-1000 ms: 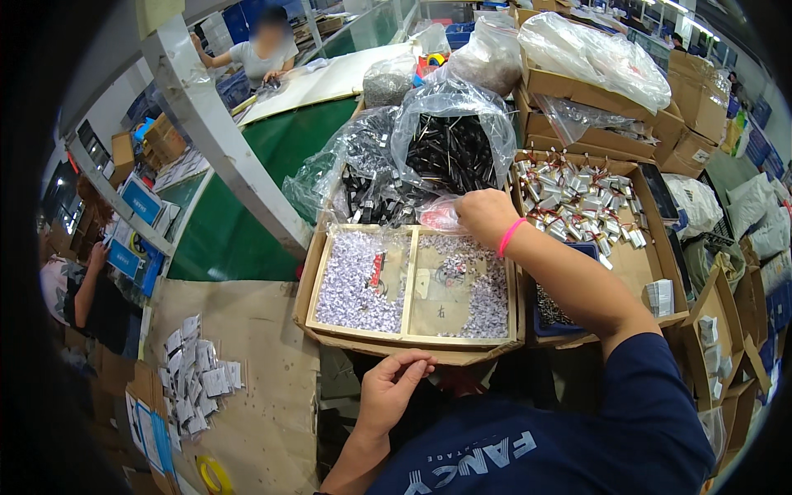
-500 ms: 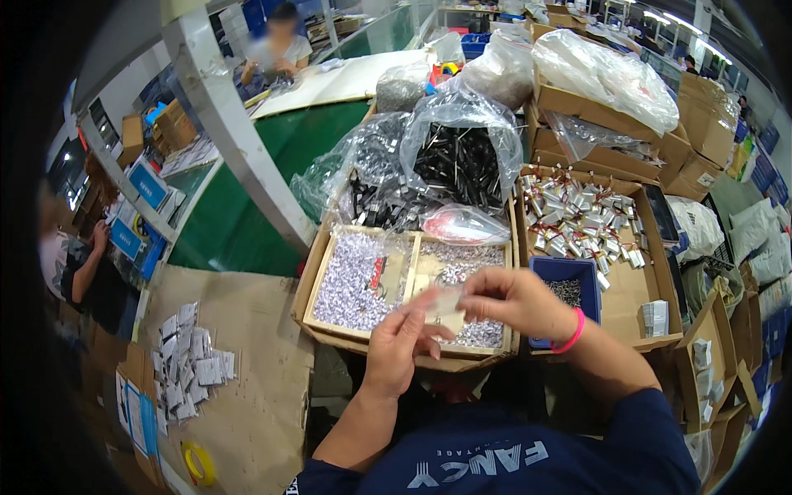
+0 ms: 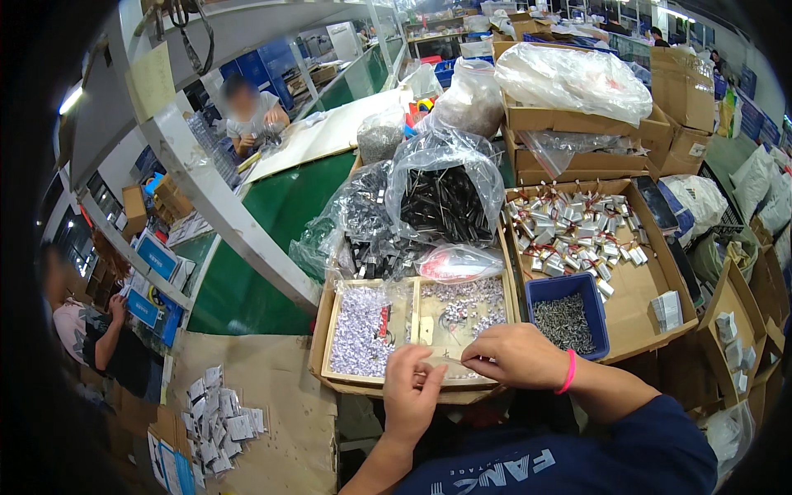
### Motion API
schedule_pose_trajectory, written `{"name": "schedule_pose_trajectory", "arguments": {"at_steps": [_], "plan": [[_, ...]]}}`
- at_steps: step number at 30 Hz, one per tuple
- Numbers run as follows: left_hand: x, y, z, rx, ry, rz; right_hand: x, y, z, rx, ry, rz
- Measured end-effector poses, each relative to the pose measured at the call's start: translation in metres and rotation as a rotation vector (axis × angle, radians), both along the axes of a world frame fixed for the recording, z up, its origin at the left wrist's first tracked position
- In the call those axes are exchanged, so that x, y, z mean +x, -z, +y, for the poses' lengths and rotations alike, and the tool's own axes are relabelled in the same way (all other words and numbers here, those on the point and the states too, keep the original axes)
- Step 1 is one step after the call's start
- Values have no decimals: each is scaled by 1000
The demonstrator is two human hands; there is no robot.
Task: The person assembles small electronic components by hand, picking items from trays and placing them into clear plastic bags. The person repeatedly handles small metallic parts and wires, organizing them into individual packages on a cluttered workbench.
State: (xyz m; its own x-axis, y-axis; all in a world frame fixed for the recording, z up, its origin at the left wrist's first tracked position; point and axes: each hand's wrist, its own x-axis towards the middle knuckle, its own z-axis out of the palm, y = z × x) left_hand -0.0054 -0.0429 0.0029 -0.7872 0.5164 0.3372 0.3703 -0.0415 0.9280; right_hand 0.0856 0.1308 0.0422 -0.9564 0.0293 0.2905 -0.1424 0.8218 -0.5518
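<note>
In front of me, over the near edge of a divided wooden tray (image 3: pixel 398 376), my two hands face each other. Between their fingertips stretches a small, thin clear plastic piece (image 3: pixel 450 360), seen almost edge-on; its exact kind is hard to make out. My right hand (image 3: pixel 521 355), a pink band at the wrist, pinches one end. My left hand (image 3: pixel 411 391) has bent fingers and thumb at the other end. The tray's left compartment is filled with small whitish pieces (image 3: pixel 353 330); more scattered pieces (image 3: pixel 470 304) lie in the right one.
A blue bin of small metal parts (image 3: pixel 565 322) stands to the right, beside a carton of wired silver battery packs (image 3: pixel 577 227). Behind the tray sits an open bag of black parts (image 3: pixel 445 198). Flat packets (image 3: pixel 221 421) lie on cardboard at left. Across the green bench a person works.
My hands have come lower and nearer to me, still close together with the clear piece between them. The view has shifted, showing more of the blue bin.
</note>
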Motion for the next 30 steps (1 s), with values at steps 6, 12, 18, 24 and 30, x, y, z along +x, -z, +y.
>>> {"name": "schedule_pose_trajectory", "arguments": {"at_steps": [6,12,18,24,30], "plan": [[18,4,0,-3,180,-457,0,0,-7,-2,-5,18],[14,13,5,-8,219,-580,-1,6,-12,15,29,-52],[11,12,5,-48,272,-625,-3,10,-5,-76,15,13],[9,11,5,-111,272,-495,-1,4,-11,-64,78,-12],[10,10,9,-252,153,-186,-1,4,-22,106,134,49]]}}
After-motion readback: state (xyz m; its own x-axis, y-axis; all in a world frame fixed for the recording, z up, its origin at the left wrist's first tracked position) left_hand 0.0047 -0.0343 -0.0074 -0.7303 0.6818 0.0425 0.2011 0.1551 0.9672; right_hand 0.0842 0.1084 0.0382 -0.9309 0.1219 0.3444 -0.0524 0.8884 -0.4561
